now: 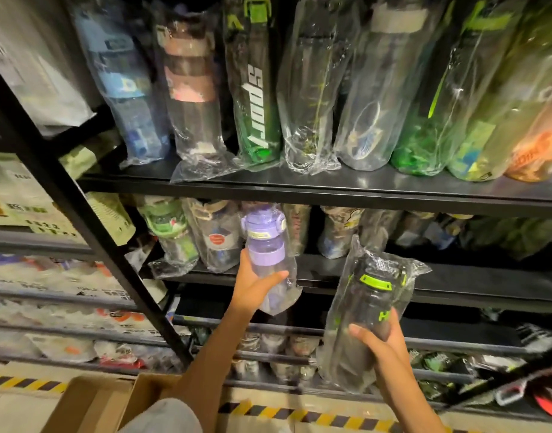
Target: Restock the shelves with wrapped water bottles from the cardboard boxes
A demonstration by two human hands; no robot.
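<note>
A person is standing before black metal shelves (330, 190), holding a wrapped bottle in each hand. The left hand (256, 284) is gripping a translucent purple bottle (266, 245) in crinkled clear plastic, fingers curled round its middle, lifting it upright against the front of the second shelf, between wrapped bottles already standing there. The right hand (377, 339) is clasping a dark smoky bottle (371, 304) with a lime-green lid clasp, also in a loose glossy bag, tilted slightly and held in front of the lower shelves. On the top shelf a row of tall cylindrical bottles (259, 89) in shiny film is standing. An open brown cardboard box (112, 401) is sitting on the floor at lower left, beside yellow-and-black hazard tape (330, 418).
</note>
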